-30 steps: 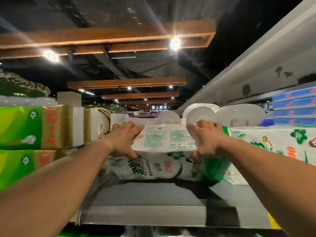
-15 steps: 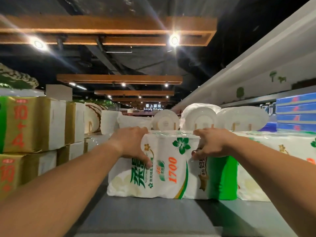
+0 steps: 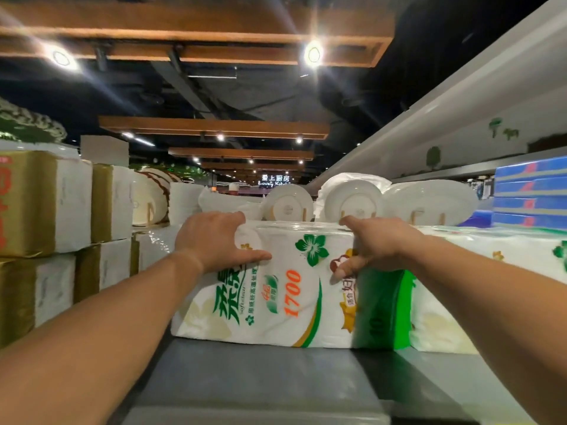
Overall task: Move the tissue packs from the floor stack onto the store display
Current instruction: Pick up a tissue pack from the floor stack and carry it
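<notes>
Seating the tissue pack (image 3: 294, 283) upright on the grey shelf (image 3: 257, 381), flush against its neighbouring pack (image 3: 491, 289). My left hand (image 3: 214, 240) and right hand (image 3: 372, 245) clasp its top corners; I should press evenly before letting go.

white plates (image 3: 352, 201), gold boxes (image 3: 43, 204), blue packs (image 3: 530, 191)

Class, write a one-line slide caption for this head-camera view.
Both hands, left hand and right hand, grip a tissue pack standing on the grey display shelf.
</notes>
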The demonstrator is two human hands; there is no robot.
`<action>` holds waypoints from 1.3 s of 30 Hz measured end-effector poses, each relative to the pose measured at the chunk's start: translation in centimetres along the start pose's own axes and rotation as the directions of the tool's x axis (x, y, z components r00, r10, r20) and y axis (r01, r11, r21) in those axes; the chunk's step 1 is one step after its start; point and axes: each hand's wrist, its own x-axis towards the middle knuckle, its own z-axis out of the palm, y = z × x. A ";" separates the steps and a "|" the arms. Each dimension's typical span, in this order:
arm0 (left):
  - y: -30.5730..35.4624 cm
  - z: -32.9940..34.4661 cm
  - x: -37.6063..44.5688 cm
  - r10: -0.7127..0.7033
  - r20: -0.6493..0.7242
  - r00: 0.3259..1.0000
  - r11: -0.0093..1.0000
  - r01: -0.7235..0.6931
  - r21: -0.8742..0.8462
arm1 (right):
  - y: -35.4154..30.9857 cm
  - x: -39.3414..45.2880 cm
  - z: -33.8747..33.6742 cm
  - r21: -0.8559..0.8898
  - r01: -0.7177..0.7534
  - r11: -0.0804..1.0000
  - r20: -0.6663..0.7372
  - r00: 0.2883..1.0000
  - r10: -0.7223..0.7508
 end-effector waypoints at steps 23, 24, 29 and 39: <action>18.0 -6.5 -8.7 0.401 -0.190 0.896 0.867 -0.438 -0.238 | -3.8 -20.9 3.1 -0.033 -0.380 0.924 -0.287 0.889 0.356; 20.1 -6.5 -10.1 0.438 -0.206 0.875 0.838 -0.481 -0.259 | -3.7 -23.1 3.6 -0.035 -0.425 0.904 -0.283 0.872 0.399; 28.0 -4.9 -16.3 0.602 -0.129 0.788 0.720 -0.605 -0.341 | -3.3 -37.4 5.8 -0.091 -0.682 0.725 -0.194 0.727 0.659; 45.3 -14.6 -31.9 0.841 -0.252 0.478 0.352 -0.838 -0.417 | -6.6 -68.8 -0.1 -0.197 -0.956 0.216 -0.216 0.258 0.942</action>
